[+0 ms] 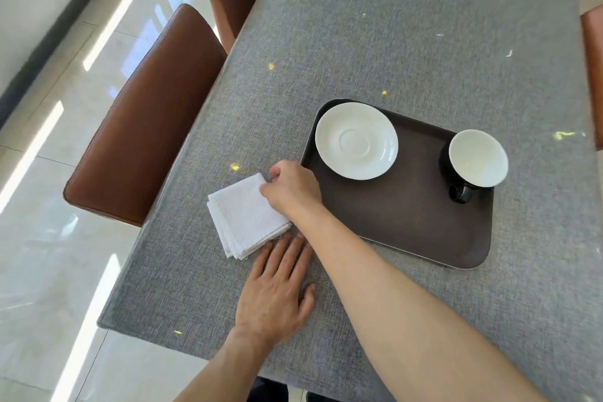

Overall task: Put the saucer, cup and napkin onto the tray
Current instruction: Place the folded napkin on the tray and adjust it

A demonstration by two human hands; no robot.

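Observation:
A dark brown tray (401, 209) lies on the grey table. The white saucer (356, 140) rests in the tray's far left corner. A black cup with a white inside (477, 158) stands in its far right corner, handle toward me. The folded white napkin (243, 217) lies on the table just left of the tray. My right hand (292, 188) reaches across and pinches the napkin's far right corner. My left hand (277, 290) lies flat on the table, fingers spread, fingertips touching the napkin's near edge.
Two brown leather chairs (143, 121) stand along the table's left side, and part of a third (594, 75) shows at the right. The table's left edge runs close to the napkin. Glossy tiled floor (49, 238) lies beyond.

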